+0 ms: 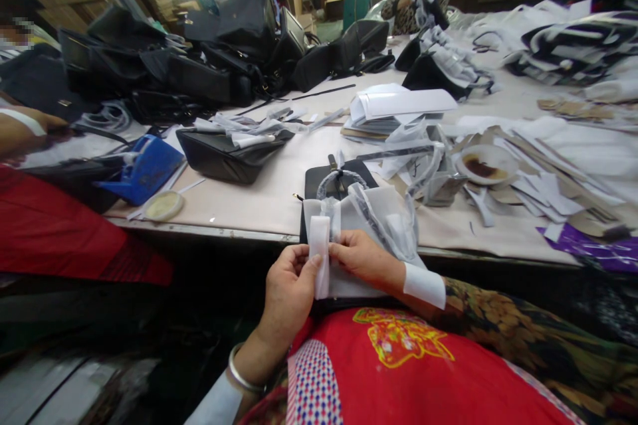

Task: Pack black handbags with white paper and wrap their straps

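A folded strip of white wrapping foam (319,236) stands between my hands at the table's front edge. My left hand (294,279) pinches its lower left side between thumb and fingers. From the right, my right hand (356,254) is closed on the strip's other edge. Beneath them a black handbag (314,180) lies at the table edge, partly covered by white sheet (381,202). Its handle (341,179) is wrapped in clear plastic, and a plastic-wrapped strap (421,176) loops to the right.
Another black bag (232,153) and a blue holder (149,169) stand left, near a round dish (163,206). A bowl with brown residue (486,165) sits among paper scraps on the right. Black bags (199,60) are heaped behind. A co-worker's arm (30,129) reaches in from the left.
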`<state>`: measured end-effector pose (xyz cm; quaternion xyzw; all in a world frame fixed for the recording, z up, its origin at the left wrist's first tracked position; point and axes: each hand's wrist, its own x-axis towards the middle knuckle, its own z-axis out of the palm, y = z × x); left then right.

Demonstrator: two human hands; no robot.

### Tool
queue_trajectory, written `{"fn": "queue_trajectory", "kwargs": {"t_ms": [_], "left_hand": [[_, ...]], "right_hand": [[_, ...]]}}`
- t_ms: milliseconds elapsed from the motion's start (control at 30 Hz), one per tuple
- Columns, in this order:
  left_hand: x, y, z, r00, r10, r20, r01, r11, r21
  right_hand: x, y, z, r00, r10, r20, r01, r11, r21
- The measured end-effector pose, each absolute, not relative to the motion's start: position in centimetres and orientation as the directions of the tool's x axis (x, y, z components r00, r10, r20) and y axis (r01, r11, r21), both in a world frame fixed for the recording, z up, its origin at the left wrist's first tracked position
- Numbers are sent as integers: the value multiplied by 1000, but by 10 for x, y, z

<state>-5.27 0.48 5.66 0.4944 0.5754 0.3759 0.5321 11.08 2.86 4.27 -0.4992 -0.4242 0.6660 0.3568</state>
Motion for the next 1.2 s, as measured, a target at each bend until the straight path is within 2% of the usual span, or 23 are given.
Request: {"fn": "queue_trajectory", "kwargs": {"t_ms": [133, 300, 467, 633, 733, 867, 1067, 1133, 1200], "left_hand": [[-51, 6, 55, 61, 959, -277, 108, 270, 957], [-55, 11, 45, 60, 937, -344, 149, 332, 931], [-56, 12, 46, 164, 891, -424, 169, 398, 902], [-45, 12, 56, 209, 835, -509, -32, 526, 850], [-41, 13, 58, 222, 817, -532, -92, 560, 823], [-40, 14, 61, 235, 805, -545, -98, 578, 811], [-39, 14, 64, 242, 795, -556, -72, 586, 807], [-39, 14, 63, 247, 788, -564, -56, 593, 803], [-39, 14, 62, 242, 783, -573, -45, 599, 800]], "right_hand": [[115, 29, 41, -269, 914, -304, 18, -311, -950], [117, 29, 40, -337, 908, -248, 37, -251, -967], [118, 28, 45, -340, 916, -211, 72, -199, -977], [118, 27, 42, -355, 919, -174, 118, -141, -983], [118, 28, 39, -351, 925, -145, 176, -87, -981], [119, 29, 39, -351, 922, -162, 276, -64, -959], [120, 32, 46, -431, 852, -299, 386, -126, -914], [121, 34, 51, -435, 854, -286, 479, -50, -876], [121, 36, 58, -452, 848, -278, 627, 80, -775]]}}
